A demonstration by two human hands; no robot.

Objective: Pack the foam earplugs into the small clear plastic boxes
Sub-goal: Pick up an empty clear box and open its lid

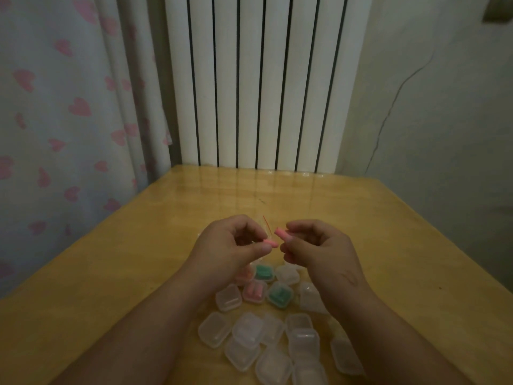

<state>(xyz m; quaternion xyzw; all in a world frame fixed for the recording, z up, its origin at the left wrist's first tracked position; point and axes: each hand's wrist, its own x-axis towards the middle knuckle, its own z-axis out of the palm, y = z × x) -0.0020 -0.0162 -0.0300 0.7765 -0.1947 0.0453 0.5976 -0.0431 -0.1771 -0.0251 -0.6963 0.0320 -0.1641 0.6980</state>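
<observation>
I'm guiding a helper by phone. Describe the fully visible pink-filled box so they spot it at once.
On the wooden table, find the cluster of small clear boxes nearest the camera. In its far part, the pink-filled box sits between an empty box and a green-filled box; only it shows pink unobstructed.

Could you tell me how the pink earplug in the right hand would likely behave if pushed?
The pink earplug pinched in the right hand looks small and foamy, so probably very light and squashy. Its rounded cylinder shape would likely roll on the glossy table if nudged.
</observation>
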